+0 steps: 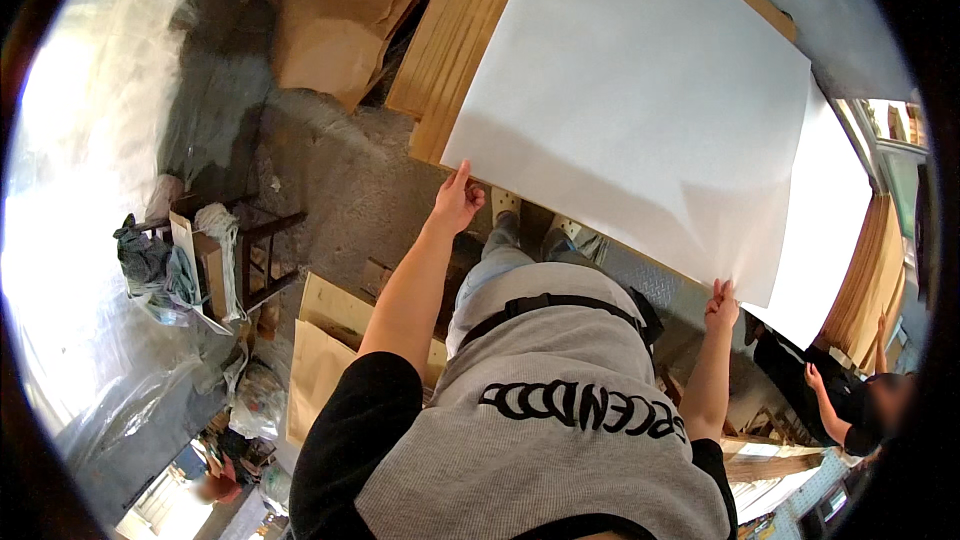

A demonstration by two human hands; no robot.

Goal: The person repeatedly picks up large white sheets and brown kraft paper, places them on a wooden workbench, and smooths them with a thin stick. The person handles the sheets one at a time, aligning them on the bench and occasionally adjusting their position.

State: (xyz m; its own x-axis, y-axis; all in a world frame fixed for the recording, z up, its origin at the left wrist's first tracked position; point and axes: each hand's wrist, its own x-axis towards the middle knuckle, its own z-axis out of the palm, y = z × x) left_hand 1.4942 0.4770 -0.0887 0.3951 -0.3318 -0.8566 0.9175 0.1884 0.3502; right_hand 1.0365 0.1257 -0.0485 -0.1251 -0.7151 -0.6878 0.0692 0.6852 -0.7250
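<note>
A large white sheet (640, 100) lies over a stack of wooden boards (455, 50) in front of me. With my left hand (459, 202) I hold its near left corner, the fingers curled underneath and one digit along the edge. My right hand (721, 308) pinches the same sheet at its near edge, close to the right corner. Light creases spread in the sheet above that grip. A second white sheet (825, 230) shows beyond the right edge of mine.
At the right, a co-worker (850, 410) has a hand at the second sheet, beside more stacked boards (872, 280). Brown paper (345, 15) stands at the upper left. A dark wooden rack (262, 250) with bags and scraps is left, and cardboard (318, 355) lies near my left arm.
</note>
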